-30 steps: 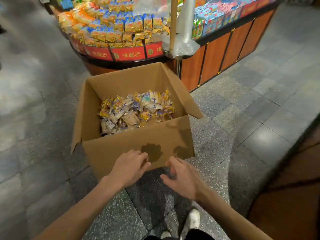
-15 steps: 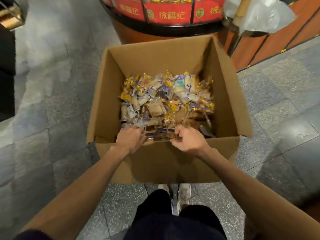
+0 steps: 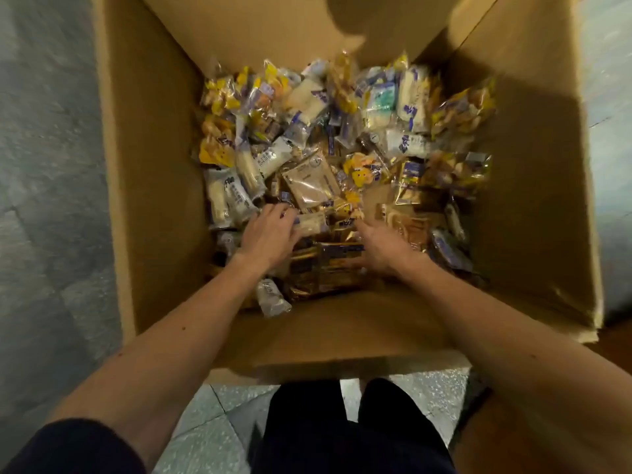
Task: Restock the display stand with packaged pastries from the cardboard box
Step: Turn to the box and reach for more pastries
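Observation:
The open cardboard box fills the view from above, its bottom covered by a loose pile of packaged pastries in clear, yellow, white and gold wrappers. Both my hands are down inside it at the near side of the pile. My left hand has its fingers curled over a pale packet that sticks out from under them. My right hand lies on gold-brown packets with its fingers stretched forward into the pile. The display stand is out of view.
Grey stone floor tiles lie to the left and right of the box. My dark trousers are at the bottom edge, right against the box's near wall. A brown wooden surface shows at the bottom right.
My head has dropped close over the box, so the display stand has left the view. Both hands went from the box's near wall down into the pile of pastries.

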